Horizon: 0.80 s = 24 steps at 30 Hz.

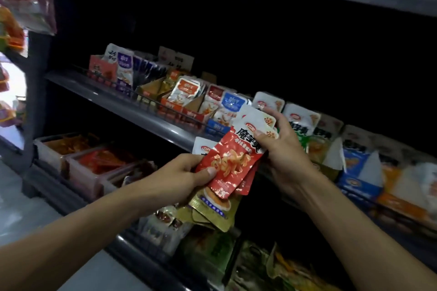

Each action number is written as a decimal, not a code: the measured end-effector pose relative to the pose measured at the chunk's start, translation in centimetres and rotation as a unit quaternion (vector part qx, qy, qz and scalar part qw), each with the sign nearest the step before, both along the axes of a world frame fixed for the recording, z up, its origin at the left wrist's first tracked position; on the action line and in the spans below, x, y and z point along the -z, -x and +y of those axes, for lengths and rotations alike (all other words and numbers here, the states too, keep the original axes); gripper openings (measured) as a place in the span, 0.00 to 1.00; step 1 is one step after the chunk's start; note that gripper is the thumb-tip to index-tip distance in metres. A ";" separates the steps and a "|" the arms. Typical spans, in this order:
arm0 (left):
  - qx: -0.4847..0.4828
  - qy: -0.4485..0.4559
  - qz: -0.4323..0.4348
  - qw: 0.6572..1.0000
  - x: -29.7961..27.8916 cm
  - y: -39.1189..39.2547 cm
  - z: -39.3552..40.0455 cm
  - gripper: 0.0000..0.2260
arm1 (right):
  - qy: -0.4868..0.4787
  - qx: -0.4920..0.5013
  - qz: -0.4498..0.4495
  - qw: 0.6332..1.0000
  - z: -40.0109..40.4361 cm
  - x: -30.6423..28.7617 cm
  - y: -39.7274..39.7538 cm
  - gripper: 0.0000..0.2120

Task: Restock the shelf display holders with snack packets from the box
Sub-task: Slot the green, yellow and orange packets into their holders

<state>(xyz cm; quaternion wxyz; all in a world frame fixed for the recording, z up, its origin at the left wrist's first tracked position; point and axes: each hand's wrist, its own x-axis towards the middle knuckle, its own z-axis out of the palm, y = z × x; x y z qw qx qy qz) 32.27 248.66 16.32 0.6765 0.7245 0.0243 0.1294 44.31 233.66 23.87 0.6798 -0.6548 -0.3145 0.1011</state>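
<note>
Before middle shelf [132, 104] | left hand [175, 177], right hand [287, 149]: fingers of both clasp red snack packets [233, 160]

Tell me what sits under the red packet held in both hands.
Under the red packet lie more packets: white-topped ones fanned beside it and gold ones jutting below, gripped by the left hand and right hand. Their count is hidden.

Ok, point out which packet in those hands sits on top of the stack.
The red packet: it overlaps the white-topped packets behind it, with the left hand thumb on its lower edge and the right hand gripping its top.
</note>
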 end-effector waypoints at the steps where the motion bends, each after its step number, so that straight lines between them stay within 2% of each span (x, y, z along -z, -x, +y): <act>1: 0.005 -0.005 0.001 1.000 0.0 -0.5 -0.5 0.08 | 0.000 0.014 -0.004 1.000 -0.4 0.0 -0.2 0.20; 5: 0.026 -0.054 -0.004 0.998 0.0 -1.9 -2.7 0.08 | -0.069 0.060 0.052 0.994 -0.4 1.4 -0.3 0.28; 9: 0.043 -0.066 -0.027 0.996 -0.3 -2.9 -4.2 0.05 | -0.146 0.093 0.112 0.978 0.6 2.3 -0.5 0.25; 12: 0.049 -0.078 -0.028 0.995 -0.7 -3.4 -2.9 0.04 | -0.155 0.094 0.126 0.975 1.3 2.1 -1.1 0.25; 16: 0.067 -0.048 0.002 0.997 -2.1 -4.0 -0.4 0.05 | -0.103 0.095 0.091 0.986 1.3 0.6 -2.4 0.28; 20: 0.096 -0.013 0.035 0.995 -3.0 -5.4 0.3 0.06 | -0.058 0.125 0.085 0.987 1.6 -0.5 -3.2 0.24; 24: 0.127 -0.004 0.047 0.991 -3.3 -6.1 1.2 0.09 | 0.031 0.095 0.040 0.994 0.5 -2.4 -3.3 0.23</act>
